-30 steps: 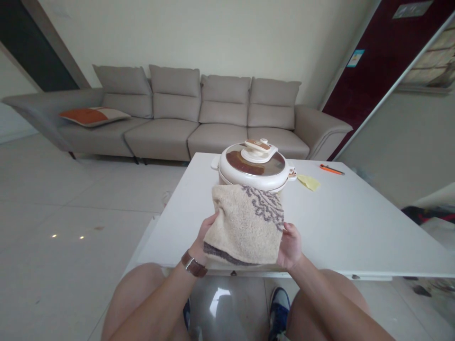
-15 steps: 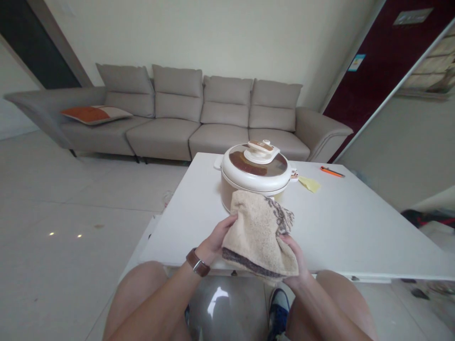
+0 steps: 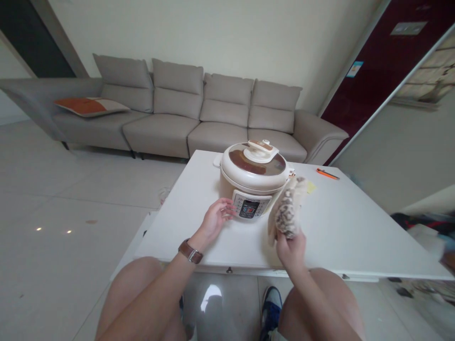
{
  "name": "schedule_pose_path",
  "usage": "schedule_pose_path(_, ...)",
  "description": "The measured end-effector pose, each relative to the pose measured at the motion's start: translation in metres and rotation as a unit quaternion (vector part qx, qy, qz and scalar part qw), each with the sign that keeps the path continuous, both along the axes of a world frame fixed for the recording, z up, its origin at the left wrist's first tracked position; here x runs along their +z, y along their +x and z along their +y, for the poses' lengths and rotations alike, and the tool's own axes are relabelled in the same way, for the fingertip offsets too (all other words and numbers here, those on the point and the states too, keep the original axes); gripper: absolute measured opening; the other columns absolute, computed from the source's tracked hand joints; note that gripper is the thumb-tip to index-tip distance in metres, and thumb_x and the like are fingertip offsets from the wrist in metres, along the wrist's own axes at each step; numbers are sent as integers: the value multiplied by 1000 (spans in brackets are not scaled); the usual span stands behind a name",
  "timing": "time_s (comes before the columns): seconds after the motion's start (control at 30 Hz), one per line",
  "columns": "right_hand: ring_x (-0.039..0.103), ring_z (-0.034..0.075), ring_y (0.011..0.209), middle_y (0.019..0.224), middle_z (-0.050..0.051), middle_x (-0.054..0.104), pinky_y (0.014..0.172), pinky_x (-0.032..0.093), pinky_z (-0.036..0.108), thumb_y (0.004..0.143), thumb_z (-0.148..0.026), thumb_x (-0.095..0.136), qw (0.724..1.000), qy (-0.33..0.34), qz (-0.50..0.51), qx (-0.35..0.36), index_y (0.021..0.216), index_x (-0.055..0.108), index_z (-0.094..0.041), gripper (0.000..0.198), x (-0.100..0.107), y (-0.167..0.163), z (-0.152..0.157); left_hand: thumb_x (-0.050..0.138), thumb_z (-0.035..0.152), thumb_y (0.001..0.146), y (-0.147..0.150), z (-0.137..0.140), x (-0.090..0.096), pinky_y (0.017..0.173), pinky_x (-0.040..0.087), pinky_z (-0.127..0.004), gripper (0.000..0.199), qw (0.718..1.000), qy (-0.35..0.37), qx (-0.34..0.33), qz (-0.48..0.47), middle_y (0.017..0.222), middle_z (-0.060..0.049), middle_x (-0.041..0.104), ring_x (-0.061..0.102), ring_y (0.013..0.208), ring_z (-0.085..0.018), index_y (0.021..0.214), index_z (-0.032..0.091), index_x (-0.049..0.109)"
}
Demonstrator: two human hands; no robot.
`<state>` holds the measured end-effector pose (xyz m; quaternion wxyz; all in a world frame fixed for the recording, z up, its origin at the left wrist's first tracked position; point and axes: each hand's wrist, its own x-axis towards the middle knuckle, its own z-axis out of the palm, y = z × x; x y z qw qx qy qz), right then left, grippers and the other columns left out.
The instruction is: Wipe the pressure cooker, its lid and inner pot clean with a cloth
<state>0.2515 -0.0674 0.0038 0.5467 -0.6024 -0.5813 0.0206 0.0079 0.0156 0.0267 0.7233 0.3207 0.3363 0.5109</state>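
A white and beige electric pressure cooker [image 3: 253,177] with a brown-topped lid stands on the white table [image 3: 330,222], its control panel facing me. Beside the panel's left edge is my left hand [image 3: 215,216], fingers apart and holding nothing; whether the fingertips touch the cooker I cannot tell. My right hand [image 3: 292,248] grips a folded beige towel [image 3: 288,208] with a brown pattern by its lower end. The towel is upright, slightly blurred, just right of the cooker's front, and hides part of its side.
An orange utility knife [image 3: 327,174] lies at the table's far right. A yellow slip [image 3: 311,187] is partly behind the towel. Beyond the table runs a grey sofa [image 3: 216,137] with an orange and white cushion [image 3: 90,106]. My knees are at the table's front edge.
My left hand has let go of the towel and opened near the cooker. My right hand has drawn the towel to the right and turned it edge-on, uncovering the control panel.
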Motion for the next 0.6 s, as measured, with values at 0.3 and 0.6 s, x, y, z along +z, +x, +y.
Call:
schedule_pose_path(0.3,39,29,153,152,14,58,105,45,44,93,-15,56,886,120,-432,117,114,67,-19,24,2,-37,46,66,33,73,-31,32,11,66,51,-28,25,988,82,12,128,82,-4,71,68,70,-16,92,17,68)
schedule_pose_path(0.6,49,18,146,160,9,49,96,52,32,102,-16,53,790,101,-563,220,106,67,-19,15,0,-58,62,56,31,73,-75,85,-17,66,51,-31,23,904,175,50,386,76,-2,68,66,65,-18,90,19,66)
